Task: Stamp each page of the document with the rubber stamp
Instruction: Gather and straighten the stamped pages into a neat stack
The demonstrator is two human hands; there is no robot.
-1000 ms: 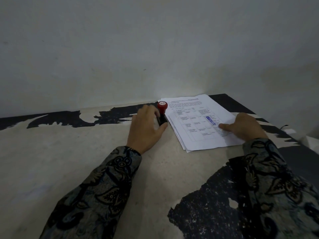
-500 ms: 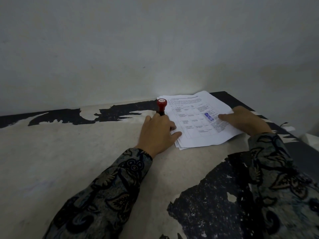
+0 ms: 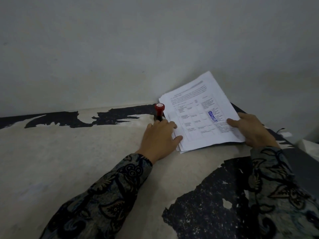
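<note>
The document is a stack of white printed pages near the wall, its top page bearing a blue stamp mark. The stack is tilted, its right side raised off the table. My right hand grips its right edge, thumb on top. My left hand holds the left edge, with thumb and fingertips on the top page. The rubber stamp, with a red cap and black body, stands upright on the table just behind my left hand, untouched.
The table has a worn pale top with black patches and meets a plain wall right behind the stack. Its right edge runs diagonally close to my right hand, with a pale object beyond it.
My left hand let go of the stamp, which stays standing, and moved onto the stack's left edge. Both hands have lifted and turned the stack, raising its right side.
</note>
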